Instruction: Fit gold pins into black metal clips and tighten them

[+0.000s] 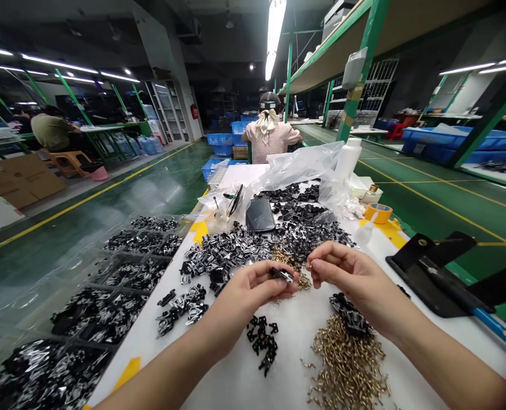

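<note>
My left hand point(261, 287) is closed around a small black plastic part with a shiny metal piece point(282, 274), held between thumb and fingers above the white tabletop point(291, 330). Just to the right, the thumb and fingertips of my right hand point(342, 267) are pinched together. Whatever sits in that pinch is too small to make out. Behind both hands lies a small heap of brass pins point(284, 259). A larger pile of brass pins point(349, 364) spreads below my right hand, with black-and-silver parts point(350, 316) at its top edge. Small black pieces point(262, 341) lie between my forearms.
Black-and-silver parts point(227, 250) cover the table's middle. A dark phone-like slab point(260, 215), a white bottle point(349, 156) and orange tape point(378, 213) stand farther back. Filled compartment trays point(124, 273) lie left; a black bracket with a blue handle point(440, 273) lies right. A co-worker point(270, 136) sits ahead.
</note>
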`<act>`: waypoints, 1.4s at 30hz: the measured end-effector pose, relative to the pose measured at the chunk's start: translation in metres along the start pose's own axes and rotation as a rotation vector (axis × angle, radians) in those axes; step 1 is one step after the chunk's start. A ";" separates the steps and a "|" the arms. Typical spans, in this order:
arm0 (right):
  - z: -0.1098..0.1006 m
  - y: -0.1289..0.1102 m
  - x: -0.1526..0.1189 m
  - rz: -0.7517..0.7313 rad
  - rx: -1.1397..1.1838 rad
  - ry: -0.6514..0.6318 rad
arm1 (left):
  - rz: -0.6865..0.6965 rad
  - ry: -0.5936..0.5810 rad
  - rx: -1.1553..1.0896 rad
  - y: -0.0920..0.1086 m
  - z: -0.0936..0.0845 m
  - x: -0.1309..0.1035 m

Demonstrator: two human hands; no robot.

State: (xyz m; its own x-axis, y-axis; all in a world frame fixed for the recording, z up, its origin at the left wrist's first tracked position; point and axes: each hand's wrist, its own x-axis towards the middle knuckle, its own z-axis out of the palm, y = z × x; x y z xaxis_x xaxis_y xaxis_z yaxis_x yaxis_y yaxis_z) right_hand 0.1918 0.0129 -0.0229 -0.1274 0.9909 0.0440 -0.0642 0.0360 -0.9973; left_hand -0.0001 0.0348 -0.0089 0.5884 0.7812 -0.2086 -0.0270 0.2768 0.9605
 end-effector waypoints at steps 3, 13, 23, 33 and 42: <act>0.001 0.000 -0.001 0.031 -0.023 0.006 | 0.002 0.058 0.026 0.000 -0.003 0.001; 0.008 -0.004 -0.003 0.052 -0.040 -0.054 | -0.010 0.014 -0.066 0.002 0.001 -0.001; 0.009 -0.003 -0.004 0.045 -0.063 -0.046 | 0.093 0.158 0.145 0.000 -0.004 0.001; 0.009 -0.001 -0.007 0.093 0.153 -0.040 | 0.110 0.182 0.300 -0.002 -0.002 0.001; 0.013 0.002 -0.011 -0.169 -0.409 0.012 | 0.126 0.145 0.289 -0.004 0.001 -0.003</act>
State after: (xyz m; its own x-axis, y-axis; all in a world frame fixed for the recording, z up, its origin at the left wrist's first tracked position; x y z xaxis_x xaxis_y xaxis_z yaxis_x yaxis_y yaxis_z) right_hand 0.1801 0.0006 -0.0243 -0.1372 0.9681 0.2098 0.3138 0.2434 -0.9178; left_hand -0.0008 0.0308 -0.0116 0.4733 0.8764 -0.0887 0.1497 0.0193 0.9886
